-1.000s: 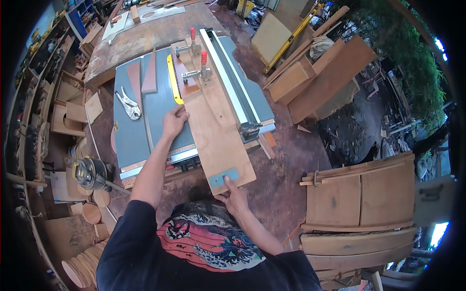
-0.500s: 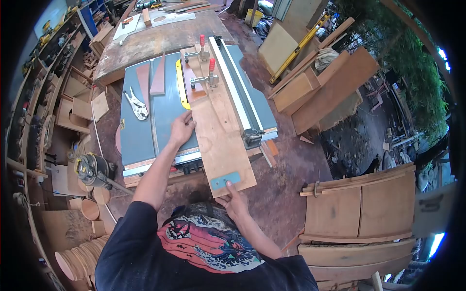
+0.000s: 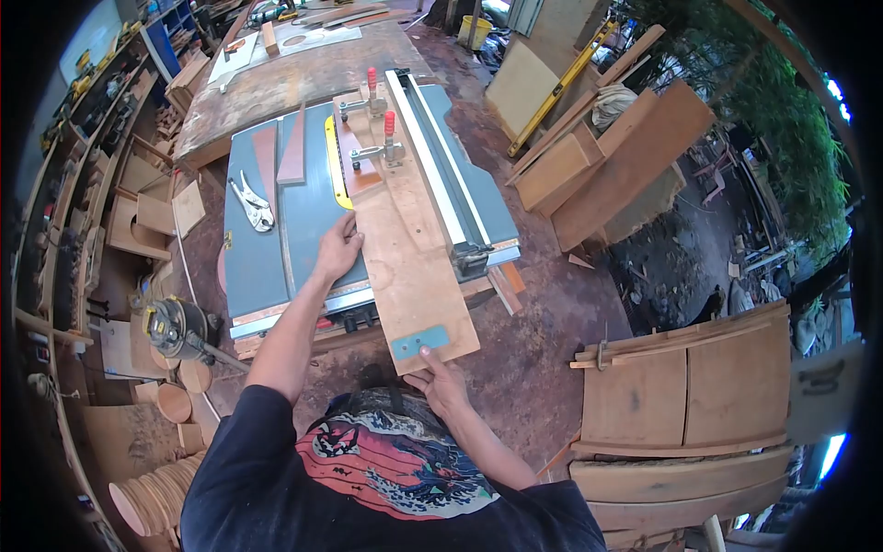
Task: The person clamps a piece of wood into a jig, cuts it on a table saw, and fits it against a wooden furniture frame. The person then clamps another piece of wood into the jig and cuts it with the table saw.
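A long plywood jig (image 3: 405, 267) lies on the grey-topped table saw (image 3: 322, 221), alongside its metal fence (image 3: 432, 166), with its near end overhanging the saw's front. Two red-handled toggle clamps (image 3: 388, 138) press a reddish wood piece (image 3: 361, 175) onto the jig, beside the yellow blade guard (image 3: 337, 166). My left hand (image 3: 338, 248) is closed against the jig's left edge, just below the guard; its fingertips are partly hidden. At the near end, my right hand (image 3: 440, 382) grips the jig, thumb on the teal plate (image 3: 419, 341), fingers underneath.
Locking pliers (image 3: 250, 204) and tapered wood offcuts (image 3: 292, 156) lie on the saw's left side. A worn workbench (image 3: 276, 87) stands behind. Boards (image 3: 635, 166) lean at right, with wooden panels (image 3: 690, 396) nearer. A vacuum-like machine (image 3: 175, 322) and round wood discs (image 3: 156, 492) are at left.
The camera view has shifted slightly, so the saw and jig appear a little further left. Both hands keep their places on the jig, which shows no clear movement along the fence.
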A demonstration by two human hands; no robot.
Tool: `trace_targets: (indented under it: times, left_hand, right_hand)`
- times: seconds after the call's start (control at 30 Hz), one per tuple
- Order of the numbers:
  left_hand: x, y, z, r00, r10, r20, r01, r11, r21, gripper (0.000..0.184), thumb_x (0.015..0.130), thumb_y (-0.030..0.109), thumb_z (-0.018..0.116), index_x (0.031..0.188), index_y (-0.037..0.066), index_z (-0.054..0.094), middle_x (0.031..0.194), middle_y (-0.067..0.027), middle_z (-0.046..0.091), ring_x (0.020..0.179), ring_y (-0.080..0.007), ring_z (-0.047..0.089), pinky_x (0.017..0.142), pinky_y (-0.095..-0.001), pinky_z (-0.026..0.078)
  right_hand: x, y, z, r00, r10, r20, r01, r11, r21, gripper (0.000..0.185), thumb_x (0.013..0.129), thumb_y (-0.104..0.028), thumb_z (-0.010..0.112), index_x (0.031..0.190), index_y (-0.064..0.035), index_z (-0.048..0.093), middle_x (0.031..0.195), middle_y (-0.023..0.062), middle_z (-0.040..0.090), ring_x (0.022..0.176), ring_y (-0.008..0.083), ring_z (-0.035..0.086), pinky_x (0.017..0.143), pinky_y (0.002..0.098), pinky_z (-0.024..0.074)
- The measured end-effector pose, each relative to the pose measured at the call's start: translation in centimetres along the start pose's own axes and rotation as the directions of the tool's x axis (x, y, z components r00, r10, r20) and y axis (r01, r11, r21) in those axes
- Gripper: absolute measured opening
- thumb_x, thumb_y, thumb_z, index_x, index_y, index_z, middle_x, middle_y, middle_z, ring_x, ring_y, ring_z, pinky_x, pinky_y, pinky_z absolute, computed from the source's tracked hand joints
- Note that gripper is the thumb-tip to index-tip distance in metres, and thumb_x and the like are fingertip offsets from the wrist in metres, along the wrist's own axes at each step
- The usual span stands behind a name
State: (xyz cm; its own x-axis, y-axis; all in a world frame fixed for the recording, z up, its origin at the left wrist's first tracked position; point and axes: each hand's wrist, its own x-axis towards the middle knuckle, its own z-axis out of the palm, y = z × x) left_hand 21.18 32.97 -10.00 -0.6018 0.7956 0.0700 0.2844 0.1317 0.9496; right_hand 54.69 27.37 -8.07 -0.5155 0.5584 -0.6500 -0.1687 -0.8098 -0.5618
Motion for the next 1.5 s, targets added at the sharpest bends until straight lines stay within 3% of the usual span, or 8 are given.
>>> trace_targets:
  times: [0.13, 0.43, 0.83, 1.07, 1.33, 1.5]
  left_hand:
    - [-0.4, 0.5, -0.4, 0.999, 0.024, 0.047, -0.022, 0.999, -0.038, 0.056, 0.09, 0.001, 0.063, 0.143, -0.005, 0.046, 0.139, -0.0234, 0.059, 0.122, -0.0247, 0.062, 0.102, -0.0334, 0.05]
    - [-4.4, 3.6, -0.5, 0.999, 0.012, 0.05, -0.029, 0.942, 0.334, 0.055, 0.088, 0.011, 0.069, 0.138, 0.0, 0.052, 0.128, -0.0251, 0.064, 0.122, -0.0369, 0.06, 0.106, -0.044, 0.046]
    - [-4.9, 3.0, -0.1, 0.998, 0.059, 0.028, -0.064, 0.951, 0.302, 0.056, 0.089, 0.014, 0.068, 0.141, 0.004, 0.049, 0.129, -0.0225, 0.062, 0.123, -0.0367, 0.056, 0.107, -0.0437, 0.043]
    - [-5.2, 3.7, 0.4, 1.0, 0.001, 0.003, -0.002, 0.947, 0.32, 0.058, 0.088, 0.016, 0.065, 0.142, 0.004, 0.048, 0.129, -0.023, 0.062, 0.123, -0.0373, 0.053, 0.108, -0.0433, 0.041]
    - [-5.8, 3.5, 1.0, 1.0, 0.023, -0.02, -0.015, 0.945, 0.328, 0.059, 0.086, 0.018, 0.065, 0.141, 0.004, 0.048, 0.128, -0.0212, 0.063, 0.121, -0.0387, 0.053, 0.106, -0.0465, 0.04]
    - [-8.3, 3.5, 1.7, 0.998, 0.056, -0.012, -0.044, 0.886, 0.461, 0.059, 0.086, 0.019, 0.062, 0.141, 0.005, 0.047, 0.124, -0.0196, 0.064, 0.118, -0.0368, 0.054, 0.106, -0.05, 0.032]
  right_hand:
    - [-0.5, -0.2, 0.5, 1.0, -0.018, -0.02, 0.018, 1.0, 0.009, 0.051, 0.095, -0.022, 0.07, 0.134, 0.0018, 0.046, 0.118, 0.016, 0.065, 0.101, 0.0293, 0.07, 0.084, 0.0435, 0.0608]
    - [-3.0, 0.9, -1.8, 1.0, 0.002, 0.0, -0.002, 1.0, 0.02, 0.05, 0.095, -0.019, 0.069, 0.132, 0.0071, 0.046, 0.12, 0.0182, 0.064, 0.103, 0.0316, 0.07, 0.086, 0.044, 0.0613]
    - [-3.5, 0.2, -1.8, 0.999, 0.052, 0.0, -0.052, 0.998, -0.039, 0.046, 0.096, -0.022, 0.07, 0.126, 0.0069, 0.05, 0.114, 0.0196, 0.067, 0.094, 0.0313, 0.073, 0.081, 0.0424, 0.0628]
    - [-3.0, 0.9, -3.1, 0.997, 0.046, 0.059, -0.044, 0.998, -0.037, 0.042, 0.097, -0.022, 0.068, 0.124, 0.0066, 0.052, 0.112, 0.0195, 0.068, 0.089, 0.0284, 0.073, 0.075, 0.0392, 0.0637]
    - [-3.0, 1.3, -3.7, 0.999, 0.04, 0.032, -0.037, 0.996, -0.08, 0.035, 0.101, -0.02, 0.062, 0.123, 0.0059, 0.054, 0.109, 0.0203, 0.069, 0.088, 0.0293, 0.073, 0.077, 0.0393, 0.0637]
    - [-5.1, 2.0, -5.4, 0.994, 0.104, 0.028, -0.102, 0.992, -0.068, 0.04, 0.101, -0.019, 0.063, 0.124, 0.0114, 0.05, 0.11, 0.0239, 0.067, 0.094, 0.033, 0.072, 0.082, 0.0428, 0.0625]
